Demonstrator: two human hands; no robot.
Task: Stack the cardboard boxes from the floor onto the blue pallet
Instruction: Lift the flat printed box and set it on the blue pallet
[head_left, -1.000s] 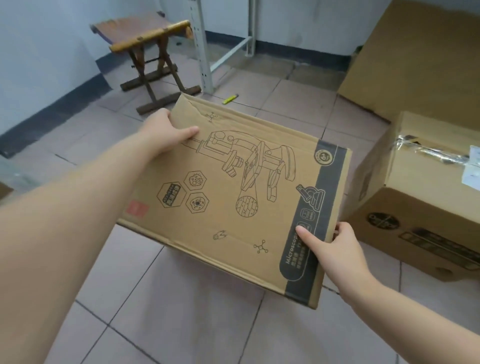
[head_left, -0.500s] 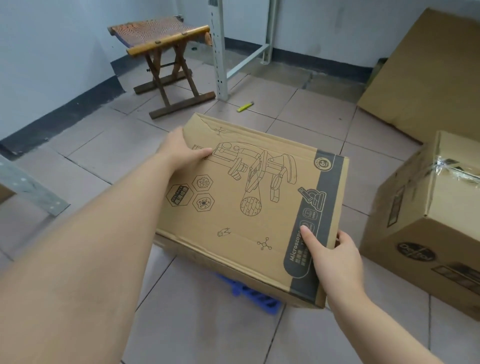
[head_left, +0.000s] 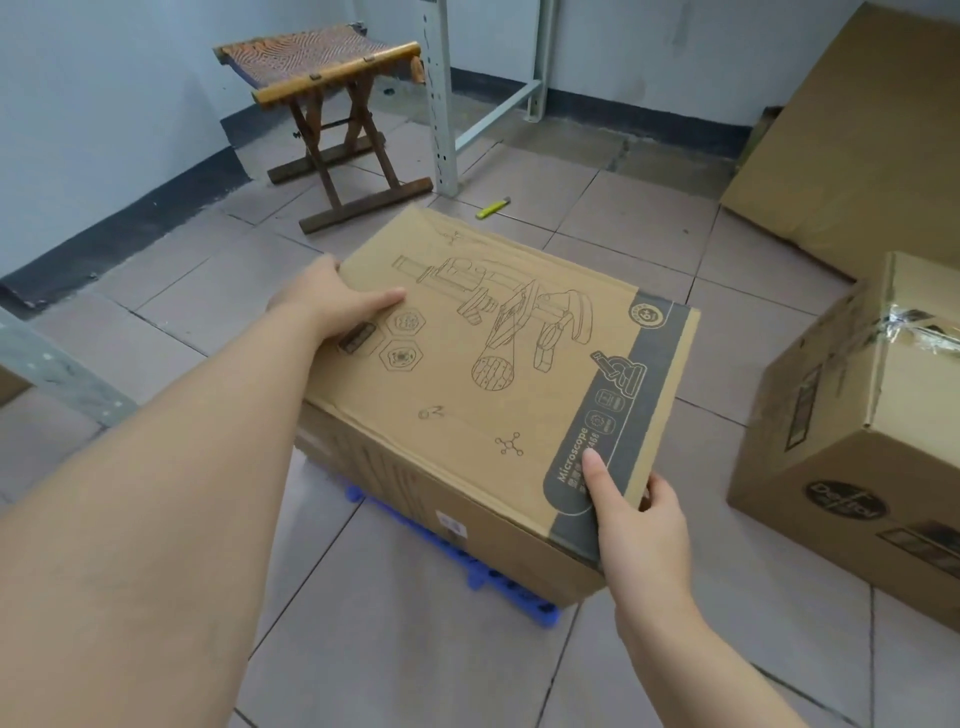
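A cardboard box printed with a microscope drawing (head_left: 498, 374) fills the middle of the view, its top face towards me. It sits low over the blue pallet (head_left: 488, 577), whose edge peeks out under the box's near side. My left hand (head_left: 332, 301) grips the box's far left corner, fingers flat on top. My right hand (head_left: 631, 514) clasps the near right corner, thumb on the dark printed band. Whether the box rests fully on the pallet is hidden.
A second cardboard box (head_left: 872, 436) with torn tape stands on the tiled floor at the right. A large flat cardboard sheet (head_left: 862, 135) leans behind it. A wooden folding stool (head_left: 332, 93), a metal rack leg (head_left: 441, 98) and a yellow cutter (head_left: 493, 208) lie beyond.
The microscope box has come down and towards the pallet, and more of the blue pallet shows beneath it. Both hands keep their grip on the same corners.
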